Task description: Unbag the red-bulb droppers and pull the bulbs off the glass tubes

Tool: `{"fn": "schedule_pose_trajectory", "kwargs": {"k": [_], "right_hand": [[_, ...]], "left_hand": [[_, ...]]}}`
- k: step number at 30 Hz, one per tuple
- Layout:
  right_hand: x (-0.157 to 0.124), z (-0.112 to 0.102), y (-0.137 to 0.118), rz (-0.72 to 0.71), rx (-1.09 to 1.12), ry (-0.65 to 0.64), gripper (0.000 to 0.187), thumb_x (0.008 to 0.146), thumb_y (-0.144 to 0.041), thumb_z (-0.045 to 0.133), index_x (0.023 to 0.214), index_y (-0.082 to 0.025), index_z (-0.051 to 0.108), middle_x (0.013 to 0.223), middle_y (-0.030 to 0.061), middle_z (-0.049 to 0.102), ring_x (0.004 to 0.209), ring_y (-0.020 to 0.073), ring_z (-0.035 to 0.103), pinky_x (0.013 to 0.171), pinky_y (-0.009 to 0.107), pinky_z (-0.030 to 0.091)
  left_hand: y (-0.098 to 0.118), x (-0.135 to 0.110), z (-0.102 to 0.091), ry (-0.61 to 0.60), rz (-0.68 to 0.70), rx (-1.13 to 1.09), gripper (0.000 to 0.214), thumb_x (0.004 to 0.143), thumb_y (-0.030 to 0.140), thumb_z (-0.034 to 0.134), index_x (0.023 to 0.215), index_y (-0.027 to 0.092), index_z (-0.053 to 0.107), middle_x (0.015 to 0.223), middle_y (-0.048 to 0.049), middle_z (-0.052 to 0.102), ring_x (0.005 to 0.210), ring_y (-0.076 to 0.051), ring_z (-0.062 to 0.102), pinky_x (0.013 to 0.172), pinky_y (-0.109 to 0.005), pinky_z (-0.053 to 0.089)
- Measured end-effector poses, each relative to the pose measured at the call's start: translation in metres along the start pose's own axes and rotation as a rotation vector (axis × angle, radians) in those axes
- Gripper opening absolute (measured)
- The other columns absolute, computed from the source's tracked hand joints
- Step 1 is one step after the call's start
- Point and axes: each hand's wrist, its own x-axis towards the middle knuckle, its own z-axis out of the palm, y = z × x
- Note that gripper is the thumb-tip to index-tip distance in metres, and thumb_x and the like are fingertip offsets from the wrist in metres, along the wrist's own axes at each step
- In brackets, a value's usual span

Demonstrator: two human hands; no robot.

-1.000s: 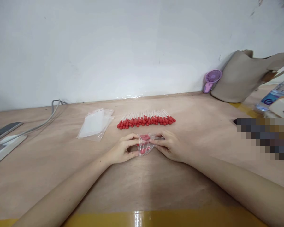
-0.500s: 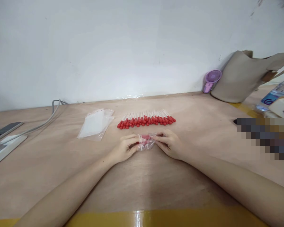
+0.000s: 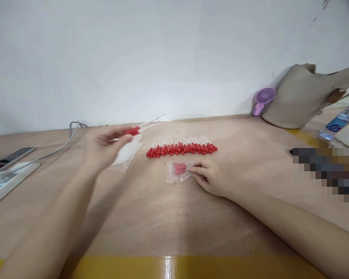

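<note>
Left hand (image 3: 103, 147): up off the table (image 3: 163, 221), left of centre, motion-blurred. Pinches a single dropper (image 3: 133, 130) by the red bulb, thumb and fingers pressed together around it. Clear stem slanting up and to the right, toward the wall. Hangs in front of a stack of empty bags (image 3: 128, 152) and hides the left part of it.

Right hand (image 3: 211, 179): down on the table, right of centre, fingers curled in, fingertips (image 3: 195, 169) touching the right edge of the small bag (image 3: 178, 171). Edge nipped between thumb and forefinger or only pressed flat — cannot tell.

Small bag: clear plastic, flat on the table at centre, well apart from the left hand. A few red bulbs visible through the film, bunched near the middle; count not readable.

Row of droppers (image 3: 182, 148): just beyond the small bag and apart from it. Laid side by side in one band, red bulbs toward the person, clear stems toward the wall.

Far left: grey cable (image 3: 65, 140) running from the wall to a white power strip (image 3: 8, 179), dark phone (image 3: 14, 154) just beside it.

Far right, against the wall: purple fan (image 3: 264, 99) just beside a beige tote (image 3: 302, 99). Beyond these a bottle (image 3: 341, 119) with a blue label, cut off by the picture's edge.

Near edge of the table: glossy yellow tape (image 3: 174, 267) across the full width — both forearms crossing over it
</note>
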Motion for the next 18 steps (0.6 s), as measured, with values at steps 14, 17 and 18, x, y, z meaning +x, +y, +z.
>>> {"fn": "schedule_pose_trajectory", "kwargs": {"k": [14, 17, 18], "right_hand": [[-0.001, -0.002, -0.001, 0.012, -0.034, -0.058, 0.028, 0.083, -0.018, 0.047, 0.107, -0.021, 0.06, 0.102, 0.0081, 0.057, 0.092, 0.0196, 0.053, 0.079, 0.036, 0.047], [-0.001, -0.002, -0.002, 0.025, -0.046, -0.063, 0.029, 0.083, -0.018, 0.047, 0.108, -0.021, 0.06, 0.103, 0.0086, 0.056, 0.094, 0.02, 0.053, 0.08, 0.036, 0.046], [0.0, -0.002, -0.002, 0.023, -0.047, -0.064, 0.029, 0.083, -0.018, 0.047, 0.109, -0.021, 0.06, 0.103, 0.0088, 0.056, 0.094, 0.0202, 0.053, 0.081, 0.037, 0.046]], "left_hand": [[0.058, 0.06, 0.193, -0.598, 0.426, 0.708, 0.021, 0.082, 0.005, 0.045, 0.084, 0.006, 0.066, 0.081, -0.0141, 0.063, 0.082, -0.023, 0.061, 0.067, -0.03, 0.046], [0.063, 0.059, 0.209, -0.648, 0.439, 0.698, 0.021, 0.081, 0.003, 0.046, 0.081, 0.005, 0.067, 0.08, -0.0147, 0.063, 0.081, -0.022, 0.061, 0.067, -0.029, 0.045], [0.064, 0.057, 0.213, -0.661, 0.44, 0.697, 0.021, 0.081, 0.003, 0.046, 0.081, 0.005, 0.067, 0.079, -0.0148, 0.063, 0.081, -0.021, 0.061, 0.067, -0.028, 0.045]]}}
